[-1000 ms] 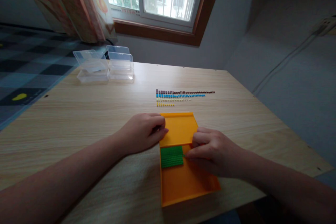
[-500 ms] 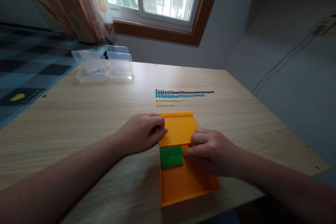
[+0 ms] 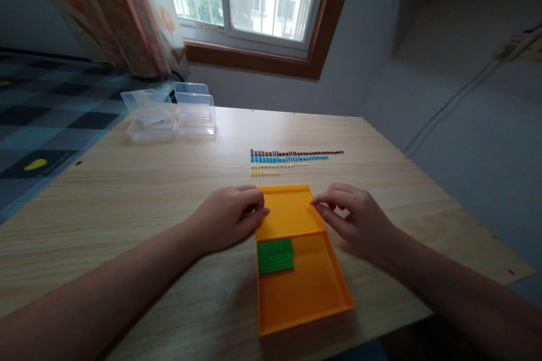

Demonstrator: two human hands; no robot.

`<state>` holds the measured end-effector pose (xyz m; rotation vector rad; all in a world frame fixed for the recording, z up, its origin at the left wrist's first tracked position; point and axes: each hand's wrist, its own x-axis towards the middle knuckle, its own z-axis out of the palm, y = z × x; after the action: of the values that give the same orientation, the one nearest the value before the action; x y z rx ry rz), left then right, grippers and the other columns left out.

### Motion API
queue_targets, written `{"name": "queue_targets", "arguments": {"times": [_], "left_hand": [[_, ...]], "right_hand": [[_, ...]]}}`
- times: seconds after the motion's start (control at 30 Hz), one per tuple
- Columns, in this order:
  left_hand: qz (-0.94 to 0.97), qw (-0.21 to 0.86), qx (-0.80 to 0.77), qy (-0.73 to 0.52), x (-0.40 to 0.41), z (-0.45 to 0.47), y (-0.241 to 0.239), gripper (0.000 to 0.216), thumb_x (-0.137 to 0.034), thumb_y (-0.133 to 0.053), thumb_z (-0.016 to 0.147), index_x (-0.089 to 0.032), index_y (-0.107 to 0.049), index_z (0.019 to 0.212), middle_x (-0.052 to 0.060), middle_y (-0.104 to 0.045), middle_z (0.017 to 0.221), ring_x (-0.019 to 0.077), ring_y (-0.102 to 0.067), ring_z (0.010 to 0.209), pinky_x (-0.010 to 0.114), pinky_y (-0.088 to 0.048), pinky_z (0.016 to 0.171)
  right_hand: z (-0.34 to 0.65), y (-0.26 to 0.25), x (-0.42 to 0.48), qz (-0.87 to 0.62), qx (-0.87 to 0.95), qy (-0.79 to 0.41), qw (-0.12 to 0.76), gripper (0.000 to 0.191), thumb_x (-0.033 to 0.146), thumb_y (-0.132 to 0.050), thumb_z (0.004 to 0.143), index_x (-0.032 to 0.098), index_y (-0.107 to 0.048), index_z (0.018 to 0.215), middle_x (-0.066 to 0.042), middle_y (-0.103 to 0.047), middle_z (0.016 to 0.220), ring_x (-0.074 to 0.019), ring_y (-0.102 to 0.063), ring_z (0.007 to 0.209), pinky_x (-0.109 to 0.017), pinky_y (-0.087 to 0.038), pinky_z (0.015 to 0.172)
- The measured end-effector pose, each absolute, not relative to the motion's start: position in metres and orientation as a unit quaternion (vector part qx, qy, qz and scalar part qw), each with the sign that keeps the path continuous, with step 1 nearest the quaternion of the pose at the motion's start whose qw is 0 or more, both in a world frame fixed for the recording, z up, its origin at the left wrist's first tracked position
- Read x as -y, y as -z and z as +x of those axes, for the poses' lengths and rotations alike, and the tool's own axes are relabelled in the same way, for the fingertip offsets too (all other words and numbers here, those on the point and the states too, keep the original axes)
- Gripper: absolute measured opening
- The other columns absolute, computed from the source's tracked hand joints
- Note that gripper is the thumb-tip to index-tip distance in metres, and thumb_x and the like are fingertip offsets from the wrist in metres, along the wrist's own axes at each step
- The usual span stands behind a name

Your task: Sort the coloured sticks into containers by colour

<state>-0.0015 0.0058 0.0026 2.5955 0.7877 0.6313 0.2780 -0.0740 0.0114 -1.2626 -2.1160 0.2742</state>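
An orange tray-like box (image 3: pixel 302 293) lies in front of me, split by a ridge into a far panel (image 3: pixel 288 211) and a nearer, deeper part. A ridged green block (image 3: pixel 275 255) sits in the nearer part's far left corner. My left hand (image 3: pixel 232 211) is closed on the far panel's left edge, thumb over the rim. At the panel's right edge, the thumb and forefinger of my right hand (image 3: pixel 353 214) come together on the rim, other fingers curled. Beyond the box, tiny pieces are lined up in dark brown (image 3: pixel 296 153), blue (image 3: pixel 288 158), pale (image 3: pixel 279 166) and yellow (image 3: pixel 265 174) rows.
Several clear plastic cases (image 3: pixel 195 118) with raised lids stand at the far left of the wooden table (image 3: pixel 169 175). Behind the table are a wall and a barred window (image 3: pixel 266 0). A checked cloth (image 3: pixel 63 107) covers a surface to the left.
My right hand has drawn away from the green block, up to the far panel's right edge, uncovering the box's right side. My left hand stays in place. The view has tilted slightly.
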Motion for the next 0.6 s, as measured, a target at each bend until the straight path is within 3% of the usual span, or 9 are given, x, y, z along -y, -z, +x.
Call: {"name": "queue_targets", "arguments": {"times": [0.23,0.4,0.6], "left_hand": [[0.871,0.125,-0.397,-0.259,-0.011,-0.004,0.0,0.014,-0.03,-0.053,0.093,-0.02,-0.059,0.086,-0.001,-0.062,0.071,0.0154,-0.055,0.06,0.026,-0.035,0.057],[0.847,0.105,-0.463,-0.239,-0.013,-0.003,0.002,0.022,-0.034,-0.055,0.095,-0.02,-0.062,0.11,-0.001,-0.066,0.074,0.018,-0.061,0.061,0.026,-0.036,0.057],[0.858,0.107,-0.448,-0.227,-0.012,-0.003,0.001,0.022,-0.029,-0.056,0.092,-0.021,-0.065,0.11,0.0,-0.07,0.075,0.0179,-0.063,0.061,0.027,-0.037,0.056]], "right_hand": [[0.283,-0.003,0.056,-0.615,0.742,-0.131,0.23,0.018,0.031,-0.059,0.097,0.021,-0.063,0.112,0.001,-0.07,0.079,-0.0151,-0.059,0.066,-0.028,-0.036,0.065],[0.274,0.001,0.056,-0.615,0.734,-0.176,0.228,0.02,0.029,-0.063,0.093,0.021,-0.055,0.109,0.002,-0.069,0.079,-0.0151,-0.06,0.067,-0.026,-0.034,0.063],[0.268,0.002,0.057,-0.603,0.74,-0.184,0.235,0.021,0.024,-0.065,0.089,0.022,-0.053,0.107,0.004,-0.068,0.08,-0.0145,-0.06,0.068,-0.025,-0.033,0.064]]}}
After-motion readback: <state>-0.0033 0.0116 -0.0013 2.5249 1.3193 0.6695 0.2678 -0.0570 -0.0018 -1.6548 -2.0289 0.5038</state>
